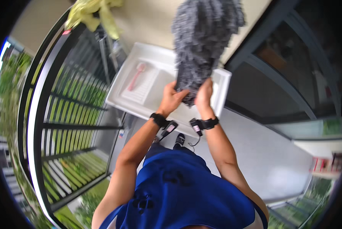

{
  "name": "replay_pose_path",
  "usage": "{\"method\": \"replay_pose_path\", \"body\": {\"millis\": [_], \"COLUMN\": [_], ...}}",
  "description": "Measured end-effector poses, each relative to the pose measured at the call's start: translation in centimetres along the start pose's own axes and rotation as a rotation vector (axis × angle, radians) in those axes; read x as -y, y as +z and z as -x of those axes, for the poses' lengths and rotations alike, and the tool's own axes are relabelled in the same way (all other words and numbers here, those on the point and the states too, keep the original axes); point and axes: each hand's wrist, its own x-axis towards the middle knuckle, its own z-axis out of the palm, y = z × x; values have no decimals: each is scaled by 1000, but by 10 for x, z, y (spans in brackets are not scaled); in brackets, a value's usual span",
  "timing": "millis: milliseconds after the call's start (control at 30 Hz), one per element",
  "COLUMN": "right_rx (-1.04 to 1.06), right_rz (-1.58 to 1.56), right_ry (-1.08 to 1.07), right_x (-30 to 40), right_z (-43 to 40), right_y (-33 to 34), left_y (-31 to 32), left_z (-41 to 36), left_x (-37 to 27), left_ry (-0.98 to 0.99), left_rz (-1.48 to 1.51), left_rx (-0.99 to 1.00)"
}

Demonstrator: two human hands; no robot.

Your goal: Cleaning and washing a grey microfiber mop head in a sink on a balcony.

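A shaggy grey mat or rug (202,37) is held up in front of me, its far part stretching past the top of the view. My left hand (172,98) grips its near end on one side, thumb across the pile. On the other side of that end, my right hand (204,93) has hold of the edge. Beneath them stands a white laundry sink (165,75) with a ridged washboard slope (139,91). A pink-handled brush (136,77) lies on that slope, well left of my hands. The mat hides part of the basin.
Black balcony railing (71,126) runs along the left, with greenery beyond. A yellow cloth or bag (93,17) hangs at the upper left. Dark-framed glass doors (276,86) stand on the right. Grey floor (262,154) extends to my right. Both wrists carry strapped black devices (208,123).
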Motion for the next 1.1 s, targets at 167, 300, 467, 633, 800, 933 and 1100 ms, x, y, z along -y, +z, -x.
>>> {"method": "replay_pose_path", "body": {"millis": [167, 300, 467, 633, 800, 933, 1100], "right_rx": [-209, -146, -241, -242, -158, -139, -152], "right_rz": [818, 537, 595, 606, 564, 686, 530], "right_ry": [-489, -356, -370, -387, -324, -451, -361], "right_x": [-64, -14, -16, -18, -39, -62, -27], "right_z": [0, 11, 5, 5, 14, -10, -4], "right_y": [14, 21, 7, 9, 27, -6, 3], "left_y": [-37, -25, -9, -14, -39, -13, 1], "left_z": [13, 8, 3, 0, 15, 9, 2], "left_x": [40, 38, 39, 48, 43, 60, 31], "left_ry": [-59, 144, 242, 395, 550, 306, 589], "left_rz": [-54, -276, -592, -698, -758, -297, -521], "left_rx": [-160, -186, -160, -179, -228, -141, -193]}}
